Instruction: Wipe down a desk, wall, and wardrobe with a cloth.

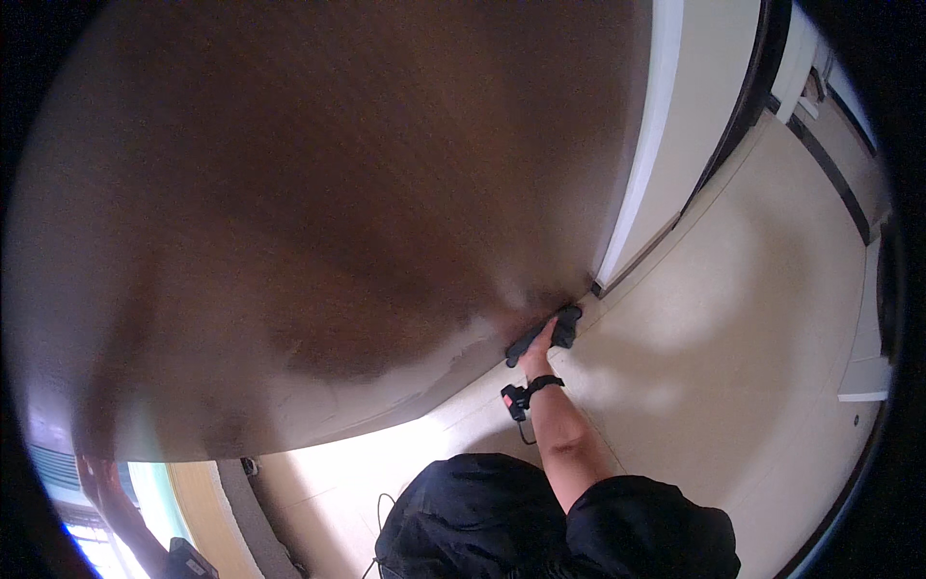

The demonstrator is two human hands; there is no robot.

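Note:
A large, glossy brown wooden door panel [347, 181] fills much of the view before me. My right hand [537, 351] holds a dark grey cloth [567, 329] against the panel's lower edge, near the corner by the white frame. The cloth sticks out on both sides of the hand. A blurry wet-looking sheen shows on the panel beside it. At the far left, my left hand [98, 474] meets the panel's edge; its fingertips are hidden there, so its grip is unclear. A black strap with a small device [515, 400] is on my right wrist.
The white door frame [644, 145] rises right of the panel, beside a pale wall with dark skirting. Light tiles [694, 362] cover the floor. A thin cable [382, 506] hangs near my dark clothing. Curtains [148, 485] and a bright window are at lower left.

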